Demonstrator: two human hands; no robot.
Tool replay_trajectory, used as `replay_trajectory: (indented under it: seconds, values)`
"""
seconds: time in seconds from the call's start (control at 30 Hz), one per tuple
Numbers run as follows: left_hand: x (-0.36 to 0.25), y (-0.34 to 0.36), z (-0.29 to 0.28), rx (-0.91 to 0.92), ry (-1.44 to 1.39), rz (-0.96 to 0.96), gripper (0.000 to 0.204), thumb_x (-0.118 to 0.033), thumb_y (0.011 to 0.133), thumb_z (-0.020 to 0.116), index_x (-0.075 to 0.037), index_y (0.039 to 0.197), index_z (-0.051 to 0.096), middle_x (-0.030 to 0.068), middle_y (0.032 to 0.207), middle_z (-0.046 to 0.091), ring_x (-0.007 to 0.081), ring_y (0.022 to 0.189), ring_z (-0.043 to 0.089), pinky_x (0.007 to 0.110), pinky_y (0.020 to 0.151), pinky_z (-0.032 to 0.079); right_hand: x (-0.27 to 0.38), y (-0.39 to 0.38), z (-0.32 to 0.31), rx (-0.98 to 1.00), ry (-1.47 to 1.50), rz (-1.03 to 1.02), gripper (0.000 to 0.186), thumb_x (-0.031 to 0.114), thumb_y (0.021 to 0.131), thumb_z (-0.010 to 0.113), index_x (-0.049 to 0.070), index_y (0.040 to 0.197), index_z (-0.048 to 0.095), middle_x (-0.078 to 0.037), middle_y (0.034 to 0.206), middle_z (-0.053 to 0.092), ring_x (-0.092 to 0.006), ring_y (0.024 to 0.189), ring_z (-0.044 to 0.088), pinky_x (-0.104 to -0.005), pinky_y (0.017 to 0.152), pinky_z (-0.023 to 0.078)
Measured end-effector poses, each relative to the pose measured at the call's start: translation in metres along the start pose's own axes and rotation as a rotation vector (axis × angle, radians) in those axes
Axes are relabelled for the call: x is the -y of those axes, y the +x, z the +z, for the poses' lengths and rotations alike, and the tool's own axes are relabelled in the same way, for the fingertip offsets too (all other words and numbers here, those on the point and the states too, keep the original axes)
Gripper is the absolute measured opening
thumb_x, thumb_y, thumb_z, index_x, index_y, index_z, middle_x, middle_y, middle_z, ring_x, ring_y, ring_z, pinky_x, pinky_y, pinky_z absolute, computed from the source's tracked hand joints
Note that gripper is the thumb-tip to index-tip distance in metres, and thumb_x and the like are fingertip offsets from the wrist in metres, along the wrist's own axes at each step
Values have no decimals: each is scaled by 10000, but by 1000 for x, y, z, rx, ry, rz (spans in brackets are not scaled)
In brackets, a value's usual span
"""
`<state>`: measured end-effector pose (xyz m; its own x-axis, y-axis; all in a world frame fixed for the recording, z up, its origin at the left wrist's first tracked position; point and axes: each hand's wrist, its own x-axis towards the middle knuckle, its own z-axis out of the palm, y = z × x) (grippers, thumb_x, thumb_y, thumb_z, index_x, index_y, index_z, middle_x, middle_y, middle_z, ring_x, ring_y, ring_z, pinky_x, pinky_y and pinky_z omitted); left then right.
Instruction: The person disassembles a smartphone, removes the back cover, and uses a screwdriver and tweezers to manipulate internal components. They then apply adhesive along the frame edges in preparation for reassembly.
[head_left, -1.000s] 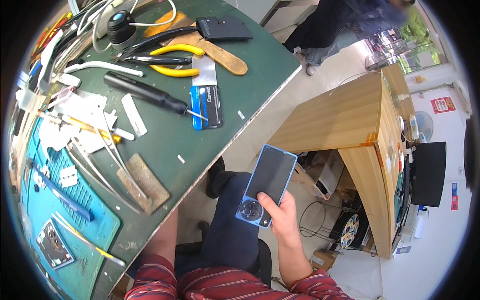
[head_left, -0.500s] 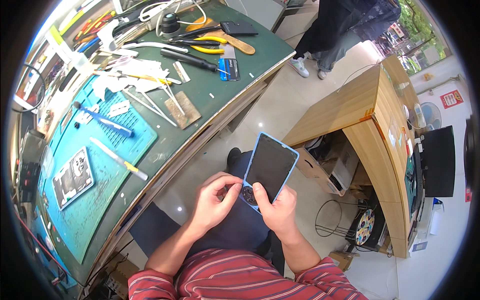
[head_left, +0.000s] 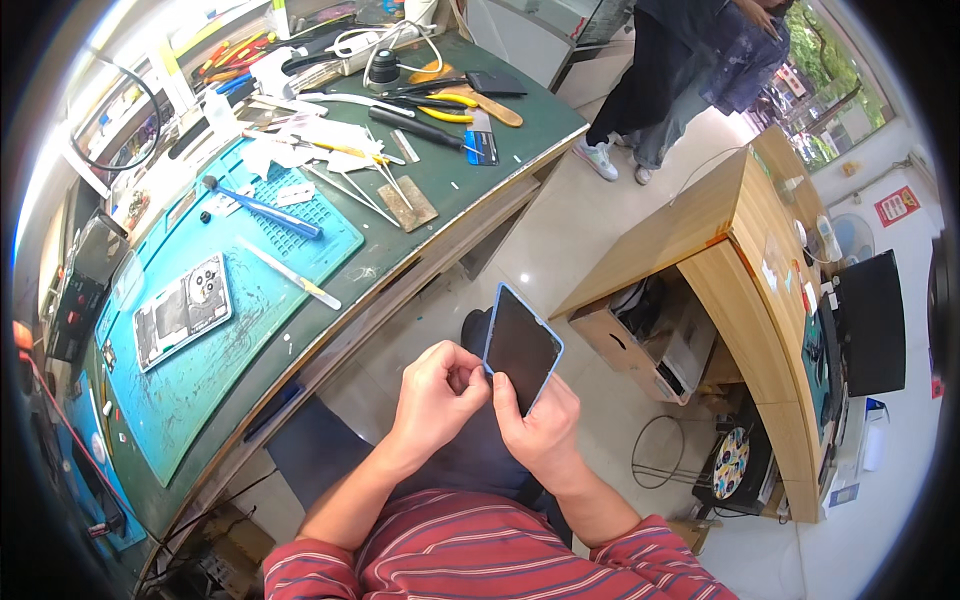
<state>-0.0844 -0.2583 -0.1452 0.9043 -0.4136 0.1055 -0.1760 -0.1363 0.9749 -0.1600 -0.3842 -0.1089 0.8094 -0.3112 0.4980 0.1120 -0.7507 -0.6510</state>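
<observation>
My right hand (head_left: 537,428) grips a dark rectangular panel (head_left: 522,342) with a blue rim, held tilted over my lap, thumb along its lower part. At its lower left edge, my left hand (head_left: 437,398) has thumb and fingers curled together; what is between them is hidden. The panel's lower portion is largely covered by my hands. On the desk to the left, an opened phone (head_left: 183,312) lies on a turquoise mat (head_left: 180,420), near a blue-handled tool (head_left: 262,212) and a slim pale tool (head_left: 288,272).
The green desk (head_left: 525,142) carries pliers (head_left: 450,117), a screwdriver (head_left: 405,124), cables and scraps. At right stand a wooden counter (head_left: 780,400), a monitor (head_left: 872,322) and, beneath, a cardboard box (head_left: 620,350). Two people (head_left: 660,80) stand beyond the desk's end.
My left hand has come up from near the desk edge to the panel's lower left. The panel has turned and tilted, hiding its camera ring. The view has shifted toward the desk's far side.
</observation>
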Motion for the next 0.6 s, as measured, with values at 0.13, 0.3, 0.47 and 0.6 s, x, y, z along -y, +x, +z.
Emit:
replay_trajectory:
  seconds: [0.13,0.3,0.47,0.6]
  values:
    - [4,-4,8,-83,86,58,143,-4,805,760,-5,863,630,68,746,617,158,624,594,303,571,504,2,-5,5,-28,-8,-5,65,57,927,719,17,920,668,-142,779,643,-360,664,617,-453,588,482]
    - [5,-7,8,-122,166,113,174,-3,785,776,-15,853,616,80,770,631,202,629,608,338,574,519,1,-8,11,-49,-23,5,67,61,936,711,18,910,668,-147,775,643,-362,664,620,-462,591,478]
    - [7,-7,8,-156,266,269,204,12,756,787,-29,824,599,80,718,587,225,619,593,350,571,501,0,-10,10,-25,-24,60,81,72,943,705,20,893,670,-147,763,643,-366,660,619,-464,593,479]
    - [11,-7,8,-182,406,340,236,19,719,783,-41,809,573,84,717,579,266,632,608,384,579,507,0,-9,9,-11,-26,85,90,77,944,706,21,881,673,-148,748,644,-370,654,622,-464,592,481]
